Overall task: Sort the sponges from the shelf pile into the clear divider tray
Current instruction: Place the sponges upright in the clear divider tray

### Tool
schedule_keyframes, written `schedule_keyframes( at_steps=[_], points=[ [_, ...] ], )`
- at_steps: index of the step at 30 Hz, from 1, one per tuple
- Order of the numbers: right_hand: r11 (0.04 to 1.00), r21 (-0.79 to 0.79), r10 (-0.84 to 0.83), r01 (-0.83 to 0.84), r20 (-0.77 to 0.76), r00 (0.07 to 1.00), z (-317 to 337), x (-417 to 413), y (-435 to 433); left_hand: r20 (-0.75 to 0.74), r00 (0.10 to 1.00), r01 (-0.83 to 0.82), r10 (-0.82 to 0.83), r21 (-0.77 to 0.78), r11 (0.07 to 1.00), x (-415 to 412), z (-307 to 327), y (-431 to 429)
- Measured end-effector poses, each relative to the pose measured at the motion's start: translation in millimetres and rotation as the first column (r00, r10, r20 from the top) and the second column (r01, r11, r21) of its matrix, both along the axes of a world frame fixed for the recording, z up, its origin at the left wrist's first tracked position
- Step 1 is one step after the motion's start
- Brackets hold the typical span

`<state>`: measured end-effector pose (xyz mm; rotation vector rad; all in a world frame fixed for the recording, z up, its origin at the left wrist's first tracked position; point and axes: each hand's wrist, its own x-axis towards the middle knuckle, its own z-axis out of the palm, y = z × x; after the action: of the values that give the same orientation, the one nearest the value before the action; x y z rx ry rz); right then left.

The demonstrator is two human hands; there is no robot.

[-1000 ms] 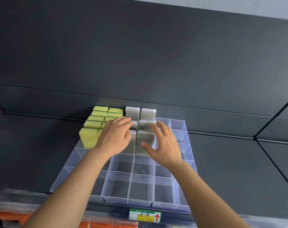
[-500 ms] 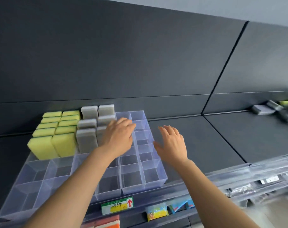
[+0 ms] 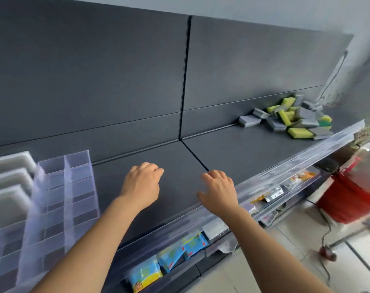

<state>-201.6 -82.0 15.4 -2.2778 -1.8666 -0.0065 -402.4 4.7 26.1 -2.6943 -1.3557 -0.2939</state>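
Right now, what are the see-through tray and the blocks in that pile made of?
The clear divider tray looks like hard, glossy plastic: the dark shelf shows through its walls. The sponge pile looks like soft matte foam, yellow-green pieces backed with a grey scouring layer, though blur leaves the texture uncertain.

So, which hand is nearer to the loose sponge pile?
Right. The right hand is left of the sponge pile; the left hand is farther left, beside the clear divider tray.
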Motion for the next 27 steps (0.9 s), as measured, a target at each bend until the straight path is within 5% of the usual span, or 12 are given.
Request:
schedule_keyframes(
  at_steps=[27],
  points=[
    [0.962, -0.019, -0.273, 0.273, 0.013, 0.962, -13, 360, 11, 0.065, 0.956, 0.291, -0.287, -0.08, 0.953, 405, -17, 57]
  ],
)
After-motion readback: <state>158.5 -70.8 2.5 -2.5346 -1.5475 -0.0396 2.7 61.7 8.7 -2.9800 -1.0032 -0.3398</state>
